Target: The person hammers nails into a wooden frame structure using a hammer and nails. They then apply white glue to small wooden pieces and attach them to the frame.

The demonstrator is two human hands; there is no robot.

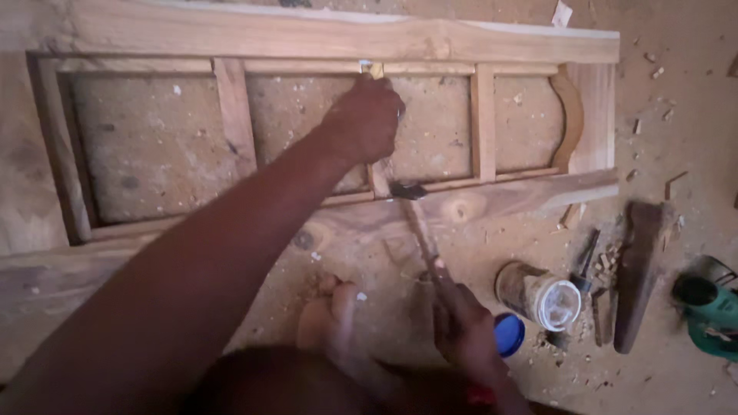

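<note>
Head view, looking down: left hand [363, 119] closed around upright wooden bar [379, 175] inside wooden frame [323, 38] flat on sandy floor; right hand [465, 330] gripping hammer [419, 219], head touching bar's lower end.

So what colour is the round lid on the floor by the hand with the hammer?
Blue. The lid lies beside the right hand, seen in the head view.
</note>
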